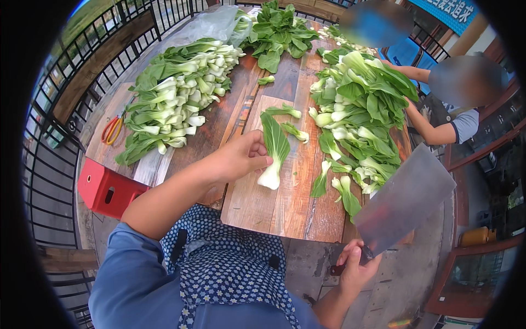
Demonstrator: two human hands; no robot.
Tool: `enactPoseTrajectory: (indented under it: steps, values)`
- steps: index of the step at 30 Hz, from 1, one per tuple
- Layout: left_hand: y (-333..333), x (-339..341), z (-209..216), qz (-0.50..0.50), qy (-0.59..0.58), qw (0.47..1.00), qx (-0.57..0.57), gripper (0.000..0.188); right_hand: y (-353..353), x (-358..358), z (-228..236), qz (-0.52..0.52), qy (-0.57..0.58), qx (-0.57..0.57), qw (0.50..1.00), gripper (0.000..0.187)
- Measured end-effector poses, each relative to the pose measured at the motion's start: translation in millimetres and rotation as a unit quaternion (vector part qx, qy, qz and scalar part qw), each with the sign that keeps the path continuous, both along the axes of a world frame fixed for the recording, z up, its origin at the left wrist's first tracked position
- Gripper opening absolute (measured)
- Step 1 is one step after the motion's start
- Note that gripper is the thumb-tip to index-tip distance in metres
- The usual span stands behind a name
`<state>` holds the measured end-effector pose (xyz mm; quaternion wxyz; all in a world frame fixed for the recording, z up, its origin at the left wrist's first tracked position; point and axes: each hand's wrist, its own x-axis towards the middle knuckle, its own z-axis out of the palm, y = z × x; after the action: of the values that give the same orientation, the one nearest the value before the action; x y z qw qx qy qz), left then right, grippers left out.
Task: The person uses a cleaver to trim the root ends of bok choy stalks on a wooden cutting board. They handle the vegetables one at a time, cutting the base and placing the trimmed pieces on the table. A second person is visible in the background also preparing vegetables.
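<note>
Pinched in my left hand is a single bok choy, its leaf pointing away from me and its white base toward me. It hangs over the wooden cutting board. Two small loose leaves lie on the board just beyond. My right hand grips the dark handle of a cleaver off the table's near right edge. The broad grey blade is raised and tilted to the right, apart from the bok choy.
Bok choy is stacked in a left pile, a right pile and a far heap. Orange-handled scissors lie at the table's left. A red stool stands at the left edge. Two people are at the right side.
</note>
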<state>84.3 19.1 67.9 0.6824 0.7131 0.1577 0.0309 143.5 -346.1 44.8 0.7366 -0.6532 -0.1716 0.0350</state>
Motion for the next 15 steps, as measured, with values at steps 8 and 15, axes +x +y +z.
enactPoseTrajectory:
  steps: [8,15]
  values:
    - [10,15,35,-0.369,0.018,0.803,0.468,0.023,20,-4,23,0.073,-0.044,-0.045,0.995,0.038]
    - [-2,-56,5,-0.010,-0.171,0.847,0.503,0.028,16,-2,36,0.114,-0.069,-0.106,0.985,0.051]
